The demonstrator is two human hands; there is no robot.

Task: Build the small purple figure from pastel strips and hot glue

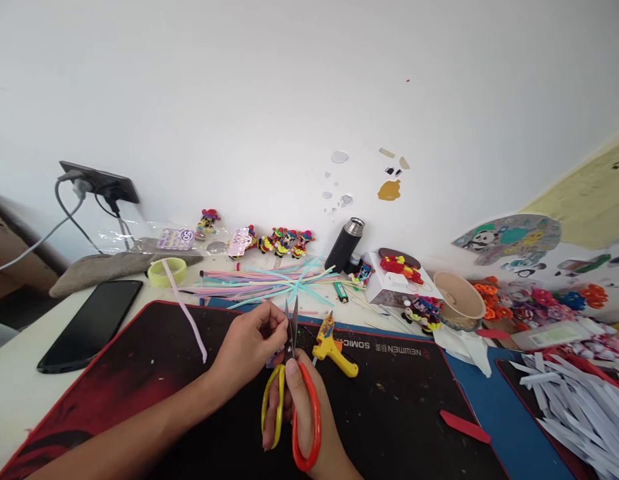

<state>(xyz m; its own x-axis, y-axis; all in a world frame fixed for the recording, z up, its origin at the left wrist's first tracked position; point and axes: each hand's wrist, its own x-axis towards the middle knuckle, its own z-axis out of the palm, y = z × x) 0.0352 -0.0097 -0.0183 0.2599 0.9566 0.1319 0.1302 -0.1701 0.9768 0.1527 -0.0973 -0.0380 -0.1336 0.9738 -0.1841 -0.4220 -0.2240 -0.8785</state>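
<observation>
The scissors [291,347] are just below the centre of the frame, blades pointing up and slightly parted. The right hand [314,413] grips them through the red and yellow handles. The left hand [256,337] has thumb and forefinger pressed together close beside the blades; what they pinch, if anything, is too small to tell. A lilac piece [272,360] shows below those fingers, partly hidden.

Principal hazard, in my judgement: a nick to the left fingertips, should the blades close or swing left, since the clearance is slight. Contributing cause: the hands crowd the view of the cutting point, so a cut could land off its mark.

Second hazard: the yellow glue gun [336,352] lies on the dark mat [389,413] just right of the blades. A rightward elbow or wrist movement could knock it; whether it is hot cannot be determined. Its nearness to the scissors is the cause.

Minor: a lilac fuzzy stem [186,317] extends from the yellow tape roll [168,273], left of centre, onto the mat, and a sweep of the left forearm could drag it. The pastel stems [249,283] beyond the mat lie crossed and could tangle if one is pulled.
</observation>
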